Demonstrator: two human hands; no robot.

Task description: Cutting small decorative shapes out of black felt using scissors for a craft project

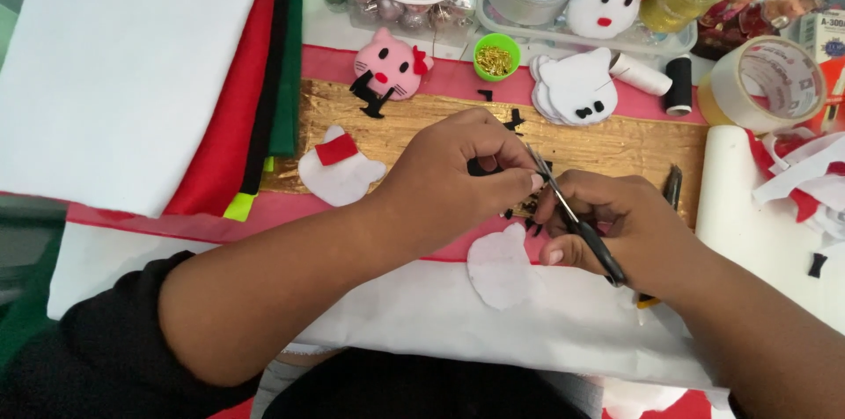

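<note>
The left hand (458, 177) pinches a small, limp scrap of black felt (482, 166), held close beside the scissors (576, 225) gripped in the right hand (616, 230).

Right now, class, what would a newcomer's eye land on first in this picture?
In the middle, the right hand works small scissors on a scrap of black felt pinched in the left hand. Behind them, a pink cat face lies on the gold strip, with a stack of white cat faces to its right.
</note>
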